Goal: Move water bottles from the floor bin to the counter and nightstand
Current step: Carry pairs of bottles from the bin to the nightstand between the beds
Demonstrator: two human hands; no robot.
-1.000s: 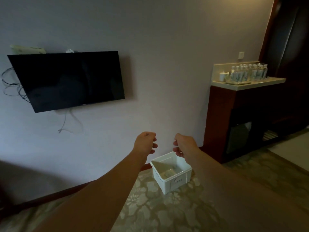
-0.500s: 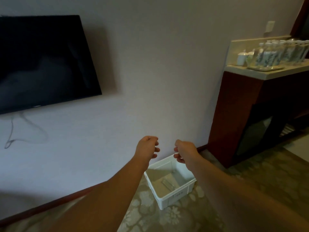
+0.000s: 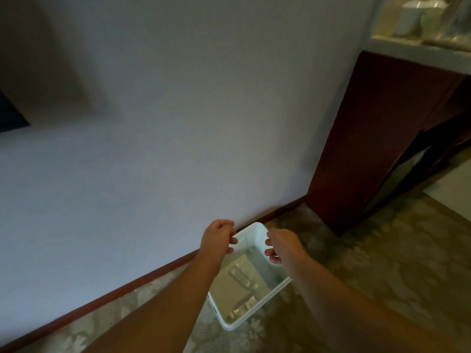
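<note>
A white plastic bin [image 3: 254,231] stands on the patterned carpet against the wall. Clear water bottles [image 3: 242,276] lie flat inside it, blurred and hard to count. My left hand [image 3: 218,236] hovers above the bin's far left corner, fingers loosely curled, holding nothing. My right hand [image 3: 281,245] hovers over the bin's right side, fingers also loosely curled and empty. Both forearms reach forward from the bottom of the view. At the top right the pale counter [image 3: 418,50] carries blurred bottles [image 3: 456,19] and a white cup [image 3: 410,19].
A dark red wooden cabinet [image 3: 369,138] under the counter stands right of the bin, with a dark opening on its front. A wooden skirting board [image 3: 114,294] runs along the plain wall. A corner of the wall-mounted TV [image 3: 10,115] shows at far left.
The view has moved closer and tilted down, so the bin looks larger and sits under my hands. Both hands have lowered toward the bin. The TV has slid almost out of view.
</note>
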